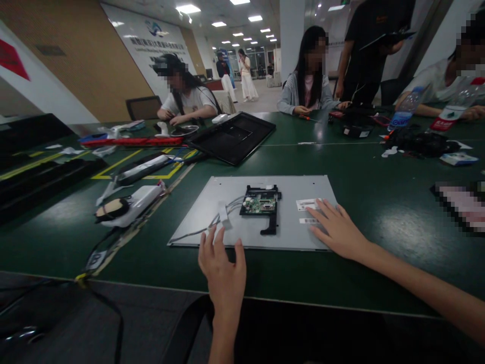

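A flat grey display panel lies on the green table before me. On its back sits a green circuit board in a black plastic bracket. Thin grey cables run from the board toward the panel's near left corner, with a pale strip of tape across them. My left hand hovers at the panel's near edge, fingers apart and holding nothing. My right hand is spread over the panel's right side, its fingertips by two white labels. Whether those fingertips press on the panel I cannot tell.
Beyond the panel lies a black monitor housing. To the left are a white power strip with a round tan-and-black object on it, and cables. Bottles and a black bundle stand far right. Several people sit or stand across the table.
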Action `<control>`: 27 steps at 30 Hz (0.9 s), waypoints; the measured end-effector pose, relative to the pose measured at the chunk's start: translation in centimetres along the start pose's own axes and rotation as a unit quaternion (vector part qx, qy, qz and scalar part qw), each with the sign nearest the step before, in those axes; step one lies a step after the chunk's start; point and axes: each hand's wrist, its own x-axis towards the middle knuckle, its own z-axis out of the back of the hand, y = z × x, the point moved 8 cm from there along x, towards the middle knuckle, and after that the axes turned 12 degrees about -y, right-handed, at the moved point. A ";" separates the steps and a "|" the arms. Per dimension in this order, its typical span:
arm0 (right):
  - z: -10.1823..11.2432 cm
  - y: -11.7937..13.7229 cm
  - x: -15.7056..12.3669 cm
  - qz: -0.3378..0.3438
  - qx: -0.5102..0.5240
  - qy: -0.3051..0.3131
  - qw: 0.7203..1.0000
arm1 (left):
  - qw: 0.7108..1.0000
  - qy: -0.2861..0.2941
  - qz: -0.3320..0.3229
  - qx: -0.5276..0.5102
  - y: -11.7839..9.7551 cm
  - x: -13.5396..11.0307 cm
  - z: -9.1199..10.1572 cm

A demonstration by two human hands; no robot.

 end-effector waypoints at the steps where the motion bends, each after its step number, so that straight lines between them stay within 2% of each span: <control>1: -0.2 0.7 0.5 0.001 0.000 -0.003 1.000 | 1.000 0.001 0.001 0.004 0.1 0.0 0.0; 14: -2.6 7.1 5.6 0.009 0.063 0.008 0.998 | 0.999 0.031 0.007 0.011 0.1 -0.1 -0.4; 27: -3.2 9.5 7.5 0.024 0.055 -0.004 0.998 | 0.999 0.046 -0.018 0.018 0.2 -0.2 -0.9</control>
